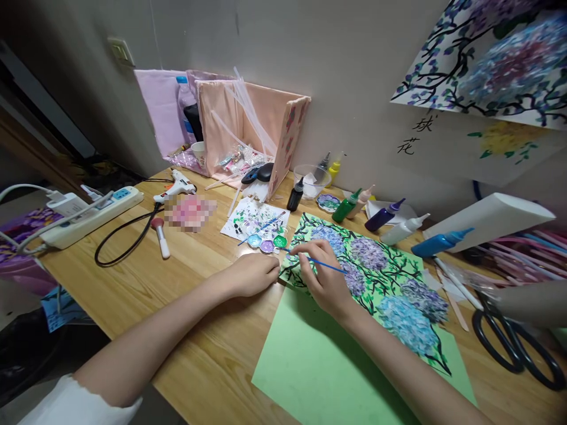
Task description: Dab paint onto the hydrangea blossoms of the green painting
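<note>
My right hand (325, 277) pinches a thin blue paintbrush (325, 264) above the painted green paper (301, 342). The brush tip points left, close to the flower-shaped paint palette (267, 245), whose wells hold light blue, purple and green paint. On the paper are blue and purple flower clusters (407, 324) with black branches and green leaves. My left hand (254, 274) rests on the table at the paper's left edge, fingers curled in; anything inside them is hidden. Beyond the palette, a second blue brush (261, 228) lies across a paint-spotted white sheet (237, 221).
Several paint bottles, including a black bottle (295, 195) and a green bottle (346, 206), stand behind the paper. Black-handled scissors (516, 339) lie at right. A glue gun (177, 186), power strip (100, 215) and pink fabric-covered box (252, 118) occupy the left and back.
</note>
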{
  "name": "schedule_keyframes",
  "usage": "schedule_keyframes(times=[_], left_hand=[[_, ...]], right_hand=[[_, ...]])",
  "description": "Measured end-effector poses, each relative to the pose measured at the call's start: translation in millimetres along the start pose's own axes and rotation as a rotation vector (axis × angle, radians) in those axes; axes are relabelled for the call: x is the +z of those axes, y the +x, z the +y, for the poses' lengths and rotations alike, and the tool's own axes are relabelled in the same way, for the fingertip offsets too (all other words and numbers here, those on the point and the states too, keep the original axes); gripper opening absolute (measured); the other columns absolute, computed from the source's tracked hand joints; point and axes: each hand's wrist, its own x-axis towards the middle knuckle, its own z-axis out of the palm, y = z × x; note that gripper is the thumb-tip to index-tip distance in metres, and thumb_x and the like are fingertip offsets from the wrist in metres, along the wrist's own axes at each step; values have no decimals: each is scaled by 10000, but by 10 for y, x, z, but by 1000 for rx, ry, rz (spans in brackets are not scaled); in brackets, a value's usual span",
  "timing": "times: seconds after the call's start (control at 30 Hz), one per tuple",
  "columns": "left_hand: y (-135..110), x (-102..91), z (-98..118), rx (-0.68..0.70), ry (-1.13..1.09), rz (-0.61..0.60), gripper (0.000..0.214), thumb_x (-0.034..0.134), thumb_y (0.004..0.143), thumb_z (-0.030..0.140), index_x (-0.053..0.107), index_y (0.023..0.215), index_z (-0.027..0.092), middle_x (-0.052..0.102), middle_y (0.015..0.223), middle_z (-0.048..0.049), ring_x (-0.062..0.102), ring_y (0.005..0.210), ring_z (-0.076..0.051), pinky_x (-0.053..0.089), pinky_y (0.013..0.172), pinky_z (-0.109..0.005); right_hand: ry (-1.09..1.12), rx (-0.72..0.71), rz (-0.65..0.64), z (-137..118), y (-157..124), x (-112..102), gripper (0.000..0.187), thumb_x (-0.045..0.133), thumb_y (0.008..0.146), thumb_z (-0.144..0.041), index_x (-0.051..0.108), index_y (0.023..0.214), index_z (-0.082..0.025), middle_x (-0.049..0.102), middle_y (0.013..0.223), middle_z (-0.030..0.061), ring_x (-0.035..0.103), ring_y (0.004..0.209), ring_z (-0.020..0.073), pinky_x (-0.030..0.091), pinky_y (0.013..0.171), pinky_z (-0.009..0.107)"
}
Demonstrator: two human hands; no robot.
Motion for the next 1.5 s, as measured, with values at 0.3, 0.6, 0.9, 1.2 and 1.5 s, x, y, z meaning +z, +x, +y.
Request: schedule_keyframes(times=[0.3, 0.6, 0.9, 1.2, 1.5], left_hand=[[23, -10, -22, -9, -38, -22, 336, 290, 894, 328, 501, 680, 177, 597, 749, -33, 508, 670, -147, 333, 590, -249], [31, -6, 6, -36, -54, -28, 336, 279, 899, 347, 490, 695, 185, 588, 751, -27, 504, 669, -147, 337, 603, -247], [39, -6, 9, -62, -66, -44, 333, 294, 895, 366, 515, 726, 182, 607, 804, -39, 521, 709, -155, 357, 636, -252], [51, 10, -3, -36, -52, -40, 325, 290, 901, 361, 501, 725, 186, 609, 818, -36, 523, 715, -152, 358, 650, -246], [45, 3, 2, -30, -46, -41, 314, 285, 899, 349, 470, 705, 184, 593, 799, -28, 507, 699, -144, 347, 628, -244]], right_hand=[[-113, -107, 174, 219, -532, -280, 217, 472, 756, -87, 553, 905, -223, 654, 844, 31, 533, 813, 198, 415, 768, 380], [-114, -2, 147, 222, -478, -258, 143, 488, 758, -103, 558, 811, -217, 650, 739, 12, 519, 776, 192, 413, 718, 354], [-100, 7, 115, 230, -476, -256, 145, 470, 773, -110, 556, 813, -219, 644, 740, 14, 510, 764, 189, 414, 711, 349], [-94, -4, 117, 230, -495, -257, 149, 478, 765, -97, 545, 820, -219, 640, 744, 15, 505, 773, 196, 414, 728, 359], [-86, -11, 124, 231, -491, -262, 155, 477, 773, -86, 541, 831, -214, 634, 751, 20, 494, 787, 195, 417, 726, 359]])
